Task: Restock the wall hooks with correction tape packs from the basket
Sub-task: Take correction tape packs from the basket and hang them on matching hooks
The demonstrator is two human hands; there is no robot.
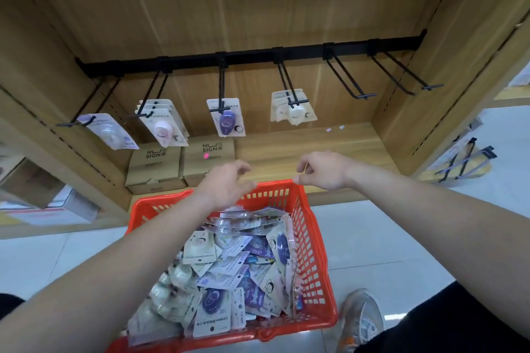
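The left hand [226, 183] and right hand [321, 170] hung loosely curled, holding nothing, above the basket [312, 252]; its jumbled packs [226, 264] could easily land on wrong-colour hooks [354, 76].

Red plastic basket [314, 241] with lattice walls, standing on the pale floor [387, 238]. Heaped with loose correction tape packs [229, 266]: carded blisters in white, cream and purple, lying flat and overlapping at all angles. Above, a black rail [252, 55] carrying six black wall hooks [220, 86]. From the left: one clear-white pack [110, 131], a few pink packs [163, 125], a single purple pack [227, 119], several cream packs [293, 109]. Fifth hook [348, 79] and sixth hook [407, 70] bare.
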